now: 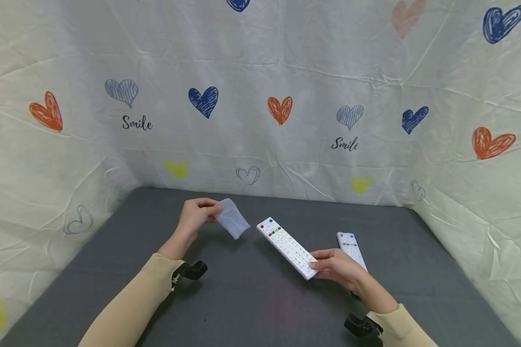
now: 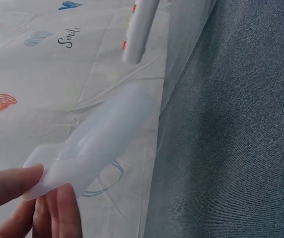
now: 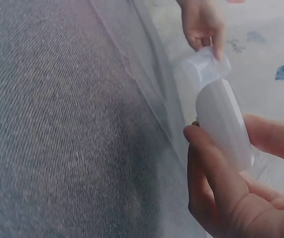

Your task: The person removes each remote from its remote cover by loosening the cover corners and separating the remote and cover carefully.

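My left hand (image 1: 198,214) pinches a thin, translucent white sleeve (image 1: 233,219) between thumb and fingers, above the dark table. The left wrist view shows the sleeve (image 2: 102,134) slanting up from the fingertips, with its far end near the end of a white remote control (image 2: 141,32). Farther right, my right hand (image 1: 336,266) grips that remote control (image 1: 286,247) by its lower end. Its buttons face up and its top end points toward the sleeve, a small gap between them. In the right wrist view the remote's end (image 3: 224,126) sits between thumb and fingers.
A second white remote control (image 1: 351,248) lies on the grey table (image 1: 252,308), partly hidden behind the right hand. Around the table hangs a white cloth (image 1: 243,62) printed with hearts. Each wrist wears a black strap (image 1: 190,271).
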Action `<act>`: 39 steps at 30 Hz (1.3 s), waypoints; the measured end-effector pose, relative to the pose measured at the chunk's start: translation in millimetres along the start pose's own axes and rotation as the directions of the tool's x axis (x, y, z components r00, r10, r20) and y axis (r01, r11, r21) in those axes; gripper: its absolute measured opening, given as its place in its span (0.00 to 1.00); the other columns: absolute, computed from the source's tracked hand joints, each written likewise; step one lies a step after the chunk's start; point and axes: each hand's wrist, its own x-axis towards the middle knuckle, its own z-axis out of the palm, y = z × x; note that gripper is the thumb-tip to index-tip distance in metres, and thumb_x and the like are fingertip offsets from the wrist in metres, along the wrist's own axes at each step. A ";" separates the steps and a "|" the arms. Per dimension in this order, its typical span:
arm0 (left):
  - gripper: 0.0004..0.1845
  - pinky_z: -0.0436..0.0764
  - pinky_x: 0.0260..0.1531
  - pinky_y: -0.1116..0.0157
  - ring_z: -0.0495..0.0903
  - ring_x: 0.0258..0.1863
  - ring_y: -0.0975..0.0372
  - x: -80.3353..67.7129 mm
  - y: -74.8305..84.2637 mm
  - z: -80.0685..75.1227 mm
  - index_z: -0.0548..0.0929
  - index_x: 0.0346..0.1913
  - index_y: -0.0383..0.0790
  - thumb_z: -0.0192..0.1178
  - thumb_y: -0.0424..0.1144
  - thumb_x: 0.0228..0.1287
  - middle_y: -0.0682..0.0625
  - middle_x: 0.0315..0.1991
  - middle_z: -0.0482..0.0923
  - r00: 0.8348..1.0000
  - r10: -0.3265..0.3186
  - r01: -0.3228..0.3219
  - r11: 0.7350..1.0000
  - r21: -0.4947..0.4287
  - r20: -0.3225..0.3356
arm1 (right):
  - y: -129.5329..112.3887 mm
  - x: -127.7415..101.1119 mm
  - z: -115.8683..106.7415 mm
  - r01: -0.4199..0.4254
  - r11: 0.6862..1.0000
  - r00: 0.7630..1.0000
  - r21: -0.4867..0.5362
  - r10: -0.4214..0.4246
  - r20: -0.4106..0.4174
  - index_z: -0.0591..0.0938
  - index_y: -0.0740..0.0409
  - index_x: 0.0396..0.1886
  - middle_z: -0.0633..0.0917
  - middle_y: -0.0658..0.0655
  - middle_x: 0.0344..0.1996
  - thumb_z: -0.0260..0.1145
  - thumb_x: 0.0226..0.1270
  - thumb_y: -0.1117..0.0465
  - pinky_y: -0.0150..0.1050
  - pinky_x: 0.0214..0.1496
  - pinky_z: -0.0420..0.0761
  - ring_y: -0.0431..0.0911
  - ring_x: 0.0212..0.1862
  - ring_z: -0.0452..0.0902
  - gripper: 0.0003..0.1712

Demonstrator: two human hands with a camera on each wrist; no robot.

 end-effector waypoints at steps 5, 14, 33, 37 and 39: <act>0.18 0.85 0.39 0.58 0.81 0.31 0.63 -1.6 -1.7 2.1 0.82 0.47 0.32 0.66 0.41 0.59 0.50 0.38 0.81 0.999 0.005 -0.005 1.000 -0.008 0.053 | -0.5 0.5 3.5 -0.008 1.000 1.000 0.016 0.008 0.029 0.64 0.81 0.62 0.83 0.53 0.40 0.61 0.63 0.68 0.37 0.47 0.82 0.40 0.42 0.80 0.31; 0.18 0.85 0.40 0.61 0.81 0.35 0.63 -3.1 -1.8 2.9 0.81 0.52 0.33 0.64 0.38 0.61 0.43 0.47 0.79 0.996 0.021 -0.018 0.999 -0.034 0.087 | 0.5 1.7 5.1 -0.031 0.996 0.997 0.087 0.025 0.075 0.60 0.82 0.63 0.81 0.54 0.40 0.59 0.62 0.71 0.39 0.49 0.82 0.41 0.42 0.80 0.33; 0.19 0.83 0.42 0.62 0.80 0.38 0.62 -4.8 -0.6 15.8 0.81 0.52 0.31 0.64 0.38 0.60 0.49 0.44 0.82 0.957 -0.009 0.028 0.997 -0.065 0.290 | 5.8 5.0 7.7 -0.077 0.983 0.993 0.166 0.061 0.100 0.59 0.82 0.63 0.82 0.54 0.39 0.58 0.64 0.73 0.37 0.50 0.82 0.41 0.42 0.81 0.31; 0.18 0.82 0.41 0.62 0.80 0.38 0.62 -2.6 -3.9 21.4 0.81 0.51 0.32 0.64 0.38 0.61 0.49 0.43 0.82 0.935 -0.028 0.046 0.998 -0.044 0.352 | 7.7 5.0 8.2 -0.099 0.981 0.992 0.164 0.085 0.095 0.61 0.80 0.63 0.84 0.52 0.37 0.58 0.64 0.72 0.35 0.47 0.81 0.39 0.40 0.82 0.30; 0.17 0.82 0.40 0.62 0.79 0.38 0.61 -1.9 -5.4 24.9 0.82 0.50 0.32 0.64 0.38 0.60 0.49 0.43 0.81 0.926 -0.040 0.056 0.998 -0.031 0.375 | 8.9 5.0 9.0 -0.110 0.982 0.991 0.156 0.096 0.092 0.62 0.79 0.63 0.84 0.51 0.36 0.58 0.64 0.71 0.34 0.45 0.81 0.39 0.39 0.82 0.30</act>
